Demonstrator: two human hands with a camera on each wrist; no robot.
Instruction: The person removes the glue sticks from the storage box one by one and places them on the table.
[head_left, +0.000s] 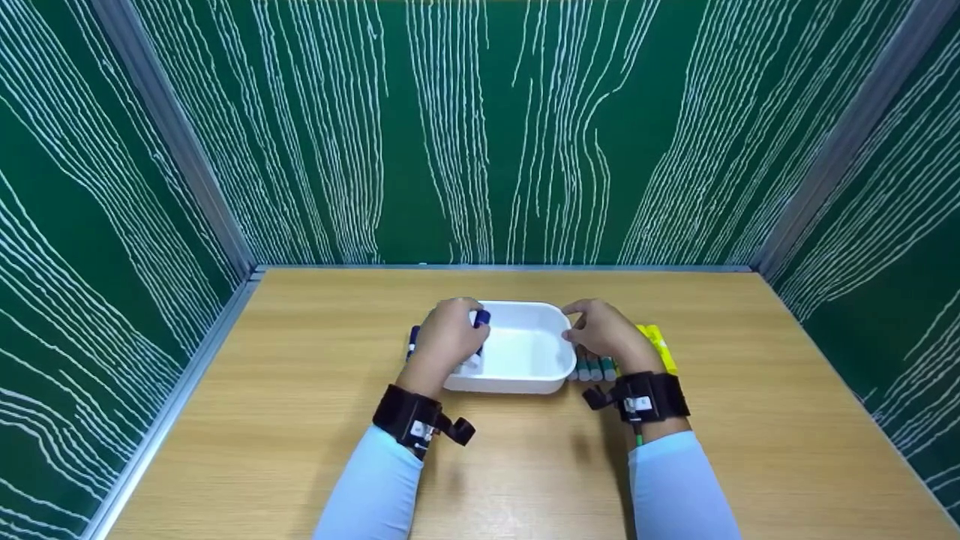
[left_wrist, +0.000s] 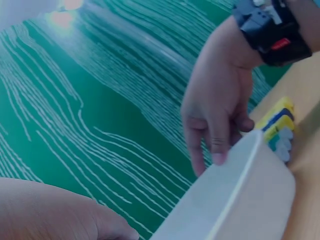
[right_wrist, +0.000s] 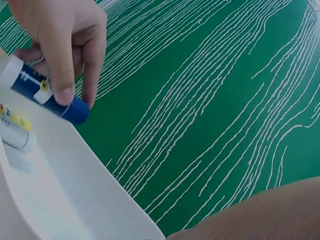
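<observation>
My left hand grips a blue glue stick with a white end, thumb along its side. It holds the stick over the left part of a white plastic tray. White and yellow cylinders lie inside the tray under that hand, partly hidden by it in the head view. At the tray's right end my right hand holds the rim, thumb and forefinger spread along it. In the left wrist view, one fingertip of the right hand overlaps the inside of the wall.
Several green sticks with grey ends lie beside the tray, below the right hand. Right of them is a bright yellow item, partly covered by that wrist. A dark blue item shows left of the tray. Green walls enclose the wooden table.
</observation>
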